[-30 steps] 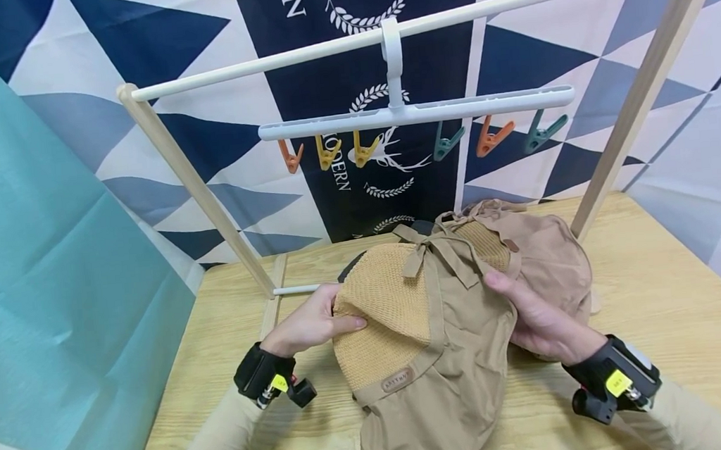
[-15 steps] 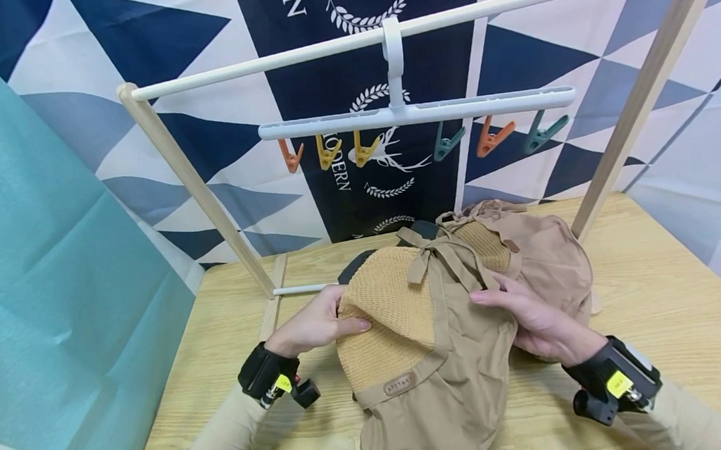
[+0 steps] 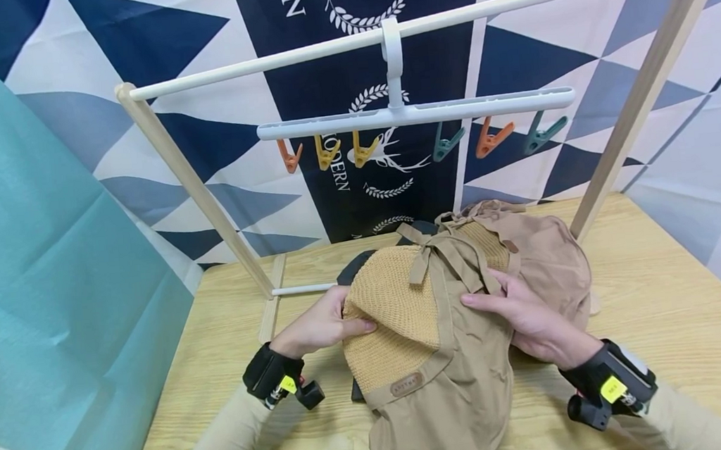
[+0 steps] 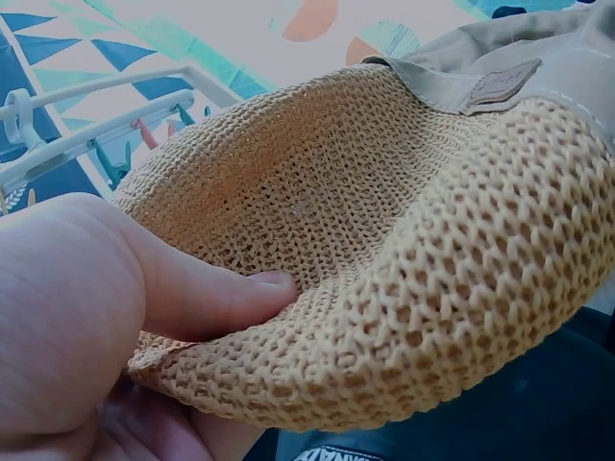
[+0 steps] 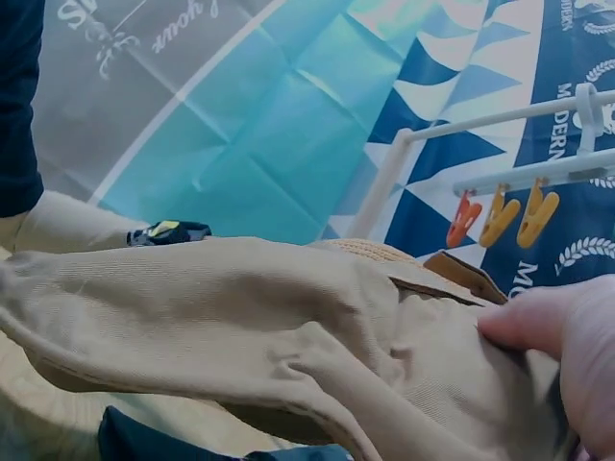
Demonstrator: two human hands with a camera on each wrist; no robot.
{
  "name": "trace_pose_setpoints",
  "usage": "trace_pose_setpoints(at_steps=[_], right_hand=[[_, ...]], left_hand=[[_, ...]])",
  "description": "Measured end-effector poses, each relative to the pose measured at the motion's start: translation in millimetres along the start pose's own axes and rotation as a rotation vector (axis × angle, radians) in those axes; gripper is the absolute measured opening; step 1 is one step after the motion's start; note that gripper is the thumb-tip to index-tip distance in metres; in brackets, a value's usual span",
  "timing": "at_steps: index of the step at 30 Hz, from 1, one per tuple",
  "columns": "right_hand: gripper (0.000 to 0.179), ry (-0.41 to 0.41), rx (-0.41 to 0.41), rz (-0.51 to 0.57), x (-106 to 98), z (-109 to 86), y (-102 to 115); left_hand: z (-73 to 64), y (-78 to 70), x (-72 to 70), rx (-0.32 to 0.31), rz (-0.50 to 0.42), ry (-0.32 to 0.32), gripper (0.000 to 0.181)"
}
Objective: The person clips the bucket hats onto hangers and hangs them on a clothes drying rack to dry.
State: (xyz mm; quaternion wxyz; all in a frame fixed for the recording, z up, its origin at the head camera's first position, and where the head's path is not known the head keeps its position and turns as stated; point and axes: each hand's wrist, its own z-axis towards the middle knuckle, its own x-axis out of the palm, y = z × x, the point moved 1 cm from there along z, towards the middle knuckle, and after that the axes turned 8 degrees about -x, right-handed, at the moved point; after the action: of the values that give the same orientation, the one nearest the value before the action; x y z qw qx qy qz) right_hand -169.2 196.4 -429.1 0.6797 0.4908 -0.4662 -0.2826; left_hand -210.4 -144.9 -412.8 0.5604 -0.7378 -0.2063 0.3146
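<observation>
A sun hat (image 3: 400, 321) with a yellow-tan knitted crown, khaki cloth brim, tie bow and small leather label is held up between both hands. My left hand (image 3: 326, 321) pinches the knitted crown, thumb on top; the left wrist view shows the crown (image 4: 432, 288) folded inward beside that thumb. On the other side, my right hand (image 3: 533, 314) grips the khaki cloth near the bow, its thumb lying on the fabric. The cloth brim (image 5: 221, 307) droops across the right wrist view. Fingers of both hands are partly hidden behind the hat.
Another khaki hat (image 3: 547, 260) lies behind on the wooden table (image 3: 663, 272), with dark cloth (image 3: 354, 264) partly hidden beneath. A wooden rack (image 3: 184, 161) stands over them. From its rail hangs a white hanger (image 3: 415, 113) carrying several coloured clips (image 3: 327, 153).
The left hand and the held hat have shifted slightly to the right. The right thumb has slid left across the khaki cloth. The hanger and clips stay as they were.
</observation>
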Motion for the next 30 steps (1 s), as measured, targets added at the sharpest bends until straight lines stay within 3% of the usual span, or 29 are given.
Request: trace_pose_setpoints(at_steps=[7,30], right_hand=[[0.025,0.008,0.015,-0.037,2.6,0.6,0.5],[0.025,-0.034,0.032,0.008,1.1,-1.4,-3.3]], left_hand=[[-0.6,2.4,0.0,0.001,0.015,-0.011,0.036],[-1.0,4.8,-0.9,-0.005,0.048,-0.05,0.042]])
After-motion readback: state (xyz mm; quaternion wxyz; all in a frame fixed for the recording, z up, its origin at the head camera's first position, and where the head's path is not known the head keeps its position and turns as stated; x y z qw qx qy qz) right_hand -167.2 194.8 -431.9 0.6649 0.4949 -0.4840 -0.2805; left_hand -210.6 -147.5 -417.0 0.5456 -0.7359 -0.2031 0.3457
